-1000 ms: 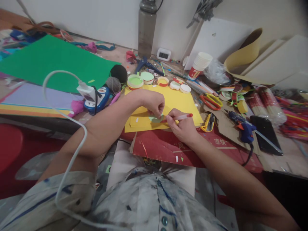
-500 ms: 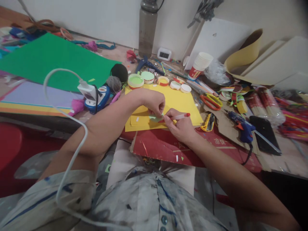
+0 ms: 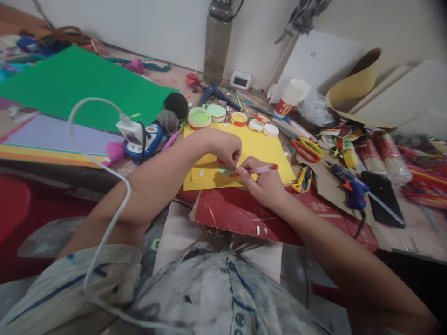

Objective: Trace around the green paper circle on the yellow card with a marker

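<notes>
Head view: near the front edge of the bench [image 3: 424, 237], the grip of the right hand [image 3: 262, 184] pinches a slim red-and-white pen [image 3: 263, 169], tip at a small pale-green paper piece [image 3: 225, 172] on bright-yellow paper sheets [image 3: 260, 143]. The left hand [image 3: 226, 147] bends over this piece; its closure cannot be determined.

Red-white pen [image 3: 264, 169], mint scrap [image 3: 224, 171], yellow sheets [image 3: 263, 144]

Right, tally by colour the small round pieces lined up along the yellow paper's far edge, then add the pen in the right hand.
Green round pieces: 2
Yellow round piece: 1
White round pieces: 2
Pen in the right hand: 1
Total: 6
</notes>
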A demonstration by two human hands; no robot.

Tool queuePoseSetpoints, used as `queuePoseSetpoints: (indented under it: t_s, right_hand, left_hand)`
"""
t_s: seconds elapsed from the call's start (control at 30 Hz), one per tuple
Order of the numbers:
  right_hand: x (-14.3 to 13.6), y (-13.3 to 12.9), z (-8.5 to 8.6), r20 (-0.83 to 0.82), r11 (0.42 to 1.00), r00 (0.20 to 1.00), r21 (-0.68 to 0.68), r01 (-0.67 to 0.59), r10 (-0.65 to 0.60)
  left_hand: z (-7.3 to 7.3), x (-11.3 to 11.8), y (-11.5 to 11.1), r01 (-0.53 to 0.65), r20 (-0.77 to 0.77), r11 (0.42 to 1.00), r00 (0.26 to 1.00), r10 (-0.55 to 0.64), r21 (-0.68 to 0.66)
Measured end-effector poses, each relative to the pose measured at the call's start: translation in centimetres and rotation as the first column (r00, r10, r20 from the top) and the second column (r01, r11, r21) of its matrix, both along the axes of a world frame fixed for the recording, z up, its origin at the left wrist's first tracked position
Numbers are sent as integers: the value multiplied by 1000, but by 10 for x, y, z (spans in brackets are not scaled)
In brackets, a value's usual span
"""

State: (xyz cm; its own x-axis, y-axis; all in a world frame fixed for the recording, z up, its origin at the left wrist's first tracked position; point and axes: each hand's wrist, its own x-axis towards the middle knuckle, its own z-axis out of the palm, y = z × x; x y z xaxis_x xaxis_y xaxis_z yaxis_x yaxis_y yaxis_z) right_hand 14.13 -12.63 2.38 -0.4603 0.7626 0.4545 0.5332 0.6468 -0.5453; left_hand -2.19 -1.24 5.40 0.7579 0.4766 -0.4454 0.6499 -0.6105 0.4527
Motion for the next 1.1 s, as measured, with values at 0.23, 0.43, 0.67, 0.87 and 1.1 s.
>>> queuePoseSetpoints:
  t_s: [0.23,0.43,0.67,0.87,1.1]
  right_hand:
    - [-11,1,1,-28,1000,1000,-20,1,-2]
    - [-20,5,-5,33,1000,999,27,3,-3]
    - [-22,6,-9,39,999,999,50,-2,1]
    - [-23,6,-10,37,999,999,38,1,-3]
    - [-19,5,-8,48,999,999,45,-13,10]
  left_hand:
    - [1,-2,2,-1,5,1000,1000,1,-19]
    - [-3,0,5,-5,-18,1000,1000,5,11]
    - [-3,0,4,-5,-1,1000,1000,5,-25]
    - [-5,-1,4,-57,33,998,998,58,-35]
    - [-6,0,5,-50,39,997,998,52,-61]
